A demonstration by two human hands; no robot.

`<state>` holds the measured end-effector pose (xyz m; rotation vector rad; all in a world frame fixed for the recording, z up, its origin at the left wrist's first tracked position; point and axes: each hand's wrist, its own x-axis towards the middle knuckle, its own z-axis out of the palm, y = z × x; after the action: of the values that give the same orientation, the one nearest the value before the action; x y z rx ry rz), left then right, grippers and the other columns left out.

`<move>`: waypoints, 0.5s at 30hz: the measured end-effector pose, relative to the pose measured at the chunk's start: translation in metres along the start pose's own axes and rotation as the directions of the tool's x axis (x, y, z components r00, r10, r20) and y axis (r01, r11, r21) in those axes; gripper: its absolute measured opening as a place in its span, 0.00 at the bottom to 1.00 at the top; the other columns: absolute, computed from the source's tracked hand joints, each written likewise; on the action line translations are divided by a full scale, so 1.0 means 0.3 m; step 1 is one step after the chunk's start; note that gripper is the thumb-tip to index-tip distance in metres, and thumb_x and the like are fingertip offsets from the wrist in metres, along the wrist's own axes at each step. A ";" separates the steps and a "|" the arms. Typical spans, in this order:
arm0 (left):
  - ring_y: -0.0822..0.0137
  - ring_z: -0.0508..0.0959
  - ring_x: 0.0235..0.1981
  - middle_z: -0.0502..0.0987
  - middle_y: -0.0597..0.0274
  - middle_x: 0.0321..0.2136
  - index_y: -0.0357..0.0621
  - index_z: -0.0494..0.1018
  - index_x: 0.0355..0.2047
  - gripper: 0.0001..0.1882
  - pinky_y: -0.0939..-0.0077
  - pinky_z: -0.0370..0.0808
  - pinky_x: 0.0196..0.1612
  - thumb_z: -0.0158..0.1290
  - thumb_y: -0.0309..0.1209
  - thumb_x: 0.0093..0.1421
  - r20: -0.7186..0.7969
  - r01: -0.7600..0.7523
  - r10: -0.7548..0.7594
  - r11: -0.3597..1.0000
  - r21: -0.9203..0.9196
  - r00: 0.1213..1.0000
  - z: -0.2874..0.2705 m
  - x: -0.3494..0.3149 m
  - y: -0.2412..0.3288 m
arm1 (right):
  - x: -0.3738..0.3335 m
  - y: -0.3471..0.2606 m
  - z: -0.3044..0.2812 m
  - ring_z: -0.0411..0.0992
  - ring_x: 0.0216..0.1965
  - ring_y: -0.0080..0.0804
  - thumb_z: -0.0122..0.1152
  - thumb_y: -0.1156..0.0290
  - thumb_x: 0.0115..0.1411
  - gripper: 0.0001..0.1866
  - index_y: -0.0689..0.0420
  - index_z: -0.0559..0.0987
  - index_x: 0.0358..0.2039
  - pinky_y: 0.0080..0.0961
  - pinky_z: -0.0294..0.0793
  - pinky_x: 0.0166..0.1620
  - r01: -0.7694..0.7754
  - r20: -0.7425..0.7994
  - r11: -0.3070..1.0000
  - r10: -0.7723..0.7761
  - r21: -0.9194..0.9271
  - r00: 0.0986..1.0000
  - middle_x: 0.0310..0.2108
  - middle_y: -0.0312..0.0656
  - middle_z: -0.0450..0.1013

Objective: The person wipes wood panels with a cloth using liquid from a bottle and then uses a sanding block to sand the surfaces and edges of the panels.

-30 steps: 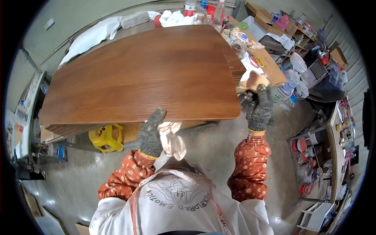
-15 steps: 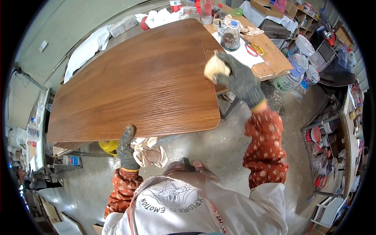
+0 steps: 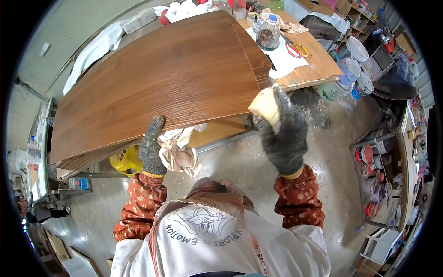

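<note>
A brown wood-grain board [image 3: 161, 78] lies in front of me on other similar boards, whose edges show at the left and right. My left hand [image 3: 151, 150], in a dark grey knitted glove, grips the near edge. Its thumb lies on top; the fingers below are hidden. A crumpled cream cloth [image 3: 180, 154] hangs beside this hand, and I cannot tell whether the hand pinches it too. Off the board's near right corner, my right hand [image 3: 287, 138], gloved alike, is closed on a pale yellow pad [image 3: 266, 107], perhaps a sponge or folded cloth.
A worktable [image 3: 316, 64] at the far right carries a blue-capped jar [image 3: 268, 37], red-and-yellow scissors [image 3: 295, 50] and white paper. White buckets [image 3: 357, 50] stand beyond it. A yellow bag [image 3: 125, 161] sits under the boards. A shelf with tins [image 3: 364, 153] stands at right.
The board's near right corner has swung away from me, showing more boards beneath. My left hand has moved up with the edge. My right hand has come down nearer my body with the pad.
</note>
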<state>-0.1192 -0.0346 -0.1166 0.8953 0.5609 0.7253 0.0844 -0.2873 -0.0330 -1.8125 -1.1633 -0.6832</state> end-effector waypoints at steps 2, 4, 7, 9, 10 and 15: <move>0.59 0.74 0.48 0.70 0.51 0.51 0.35 0.66 0.53 0.20 0.66 0.69 0.55 0.46 0.29 0.62 0.014 0.003 -0.005 0.997 0.079 1.000 0.049 -0.006 -0.006 | -0.050 -0.056 0.017 0.74 0.44 0.41 0.58 0.68 0.57 0.24 0.62 0.67 0.54 0.32 0.74 0.46 -0.146 0.145 0.977 0.169 -0.155 0.975 0.45 0.53 0.72; 0.60 0.74 0.47 0.70 0.52 0.51 0.35 0.67 0.52 0.19 0.67 0.70 0.54 0.47 0.30 0.62 0.118 -0.059 0.046 0.993 0.105 0.992 0.125 -0.049 0.024 | -0.101 -0.207 0.103 0.65 0.55 0.46 0.46 0.59 0.62 0.28 0.61 0.62 0.59 0.46 0.64 0.55 0.061 0.205 0.918 0.022 -0.391 0.979 0.53 0.55 0.65; 0.62 0.72 0.49 0.70 0.54 0.52 0.35 0.67 0.52 0.19 0.69 0.68 0.54 0.46 0.31 0.64 0.162 -0.164 0.125 0.953 0.253 0.979 0.064 -0.062 0.050 | -0.081 -0.379 0.245 0.51 0.63 0.53 0.40 0.56 0.62 0.33 0.55 0.53 0.65 0.47 0.44 0.64 0.101 0.248 0.970 -0.045 -0.220 0.968 0.64 0.53 0.51; 0.61 0.72 0.49 0.72 0.54 0.50 0.35 0.67 0.51 0.18 0.68 0.68 0.55 0.46 0.32 0.64 0.152 0.082 -0.058 0.984 -0.155 0.987 0.048 -0.058 0.085 | -0.090 -0.350 0.236 0.61 0.53 0.49 0.44 0.58 0.60 0.31 0.57 0.58 0.62 0.48 0.57 0.55 0.115 0.136 0.929 -0.070 -0.352 0.988 0.55 0.52 0.60; 0.60 0.74 0.47 0.73 0.53 0.47 0.35 0.68 0.49 0.19 0.65 0.70 0.53 0.47 0.34 0.63 0.027 0.045 -0.041 0.988 -0.147 0.999 0.043 -0.060 0.106 | -0.098 -0.321 0.226 0.65 0.48 0.47 0.46 0.60 0.60 0.30 0.58 0.60 0.61 0.47 0.63 0.50 0.115 0.106 0.910 -0.078 -0.398 0.991 0.51 0.52 0.64; 0.57 0.75 0.44 0.74 0.51 0.43 0.34 0.70 0.45 0.22 0.60 0.72 0.51 0.54 0.39 0.57 0.026 0.139 -0.137 0.970 -0.200 0.990 -0.078 -0.070 0.323 | -0.087 -0.002 0.009 0.70 0.35 0.38 0.59 0.58 0.55 0.33 0.62 0.63 0.56 0.35 0.71 0.32 -0.019 -0.065 0.867 -0.016 -0.498 0.998 0.38 0.47 0.68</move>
<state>-0.1805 0.0018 -0.0438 0.6652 0.5234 0.6371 0.0729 -0.2963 -0.0548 -2.1940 -0.9965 -1.1162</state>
